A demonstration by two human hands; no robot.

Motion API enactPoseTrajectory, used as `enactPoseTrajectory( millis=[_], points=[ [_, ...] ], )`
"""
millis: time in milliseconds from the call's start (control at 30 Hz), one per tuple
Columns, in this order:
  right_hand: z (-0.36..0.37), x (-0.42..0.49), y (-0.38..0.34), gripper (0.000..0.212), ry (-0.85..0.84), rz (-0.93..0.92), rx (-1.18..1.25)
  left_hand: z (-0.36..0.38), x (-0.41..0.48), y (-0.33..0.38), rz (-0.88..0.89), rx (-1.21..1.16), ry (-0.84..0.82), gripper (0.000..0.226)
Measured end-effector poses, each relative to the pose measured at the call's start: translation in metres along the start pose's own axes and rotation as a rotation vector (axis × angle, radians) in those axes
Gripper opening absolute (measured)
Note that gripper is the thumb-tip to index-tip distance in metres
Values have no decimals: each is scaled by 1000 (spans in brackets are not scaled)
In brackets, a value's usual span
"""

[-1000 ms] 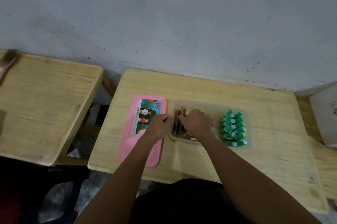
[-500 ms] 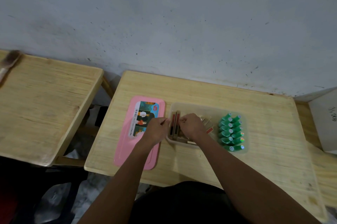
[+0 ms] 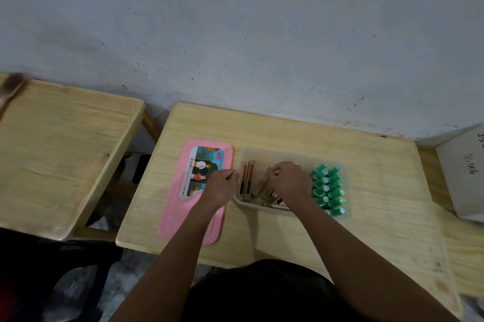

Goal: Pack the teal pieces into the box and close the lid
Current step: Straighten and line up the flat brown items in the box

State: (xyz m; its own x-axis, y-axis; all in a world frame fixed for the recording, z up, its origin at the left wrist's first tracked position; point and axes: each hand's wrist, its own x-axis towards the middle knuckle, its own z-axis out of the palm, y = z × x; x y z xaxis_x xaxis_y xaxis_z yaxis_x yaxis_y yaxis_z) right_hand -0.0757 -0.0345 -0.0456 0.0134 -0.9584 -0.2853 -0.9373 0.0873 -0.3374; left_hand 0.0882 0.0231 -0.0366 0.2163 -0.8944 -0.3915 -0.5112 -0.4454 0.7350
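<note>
A clear plastic box [image 3: 288, 155] sits mid-table. Several teal pieces [image 3: 328, 188] are stacked in rows at its right end. Two gold-and-red pieces [image 3: 247, 180] stand upright against its left wall, and more gold pieces [image 3: 272, 198] lie loose beside them. The pink lid [image 3: 183, 211] lies flat on the table left of the box, picture label up. My left hand [image 3: 218, 190] rests over the lid's right edge, fingers pinched on the box's left wall. My right hand [image 3: 288, 182] is inside the box, fingers curled down on the loose gold pieces, hiding the box's middle.
A second wooden table [image 3: 52, 151] stands to the left across a narrow gap, with a brush [image 3: 11, 86] at its far corner. A white carton [image 3: 463, 172] sits at the right. The wall runs right behind the table's far edge.
My right hand has shifted a little right, off the two upright gold pieces and onto the loose ones. My left hand has stayed at the box's left wall.
</note>
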Motion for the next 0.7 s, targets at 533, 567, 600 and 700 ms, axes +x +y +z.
enactPoseTrajectory(
  millis=[533,567,600,700],
  points=[
    [13,0,-10,49,-144,105,-69,-1,-1,0,9,-2,-23,37],
    [12,1,-11,46,-163,119,-39,-1,-1,0,6,-4,-24,36],
    [11,2,-12,44,-177,138,-6,-1,0,-1,4,-1,-24,35],
    [8,3,-10,42,-200,215,112,-1,0,-1,4,14,-29,36]
  ],
)
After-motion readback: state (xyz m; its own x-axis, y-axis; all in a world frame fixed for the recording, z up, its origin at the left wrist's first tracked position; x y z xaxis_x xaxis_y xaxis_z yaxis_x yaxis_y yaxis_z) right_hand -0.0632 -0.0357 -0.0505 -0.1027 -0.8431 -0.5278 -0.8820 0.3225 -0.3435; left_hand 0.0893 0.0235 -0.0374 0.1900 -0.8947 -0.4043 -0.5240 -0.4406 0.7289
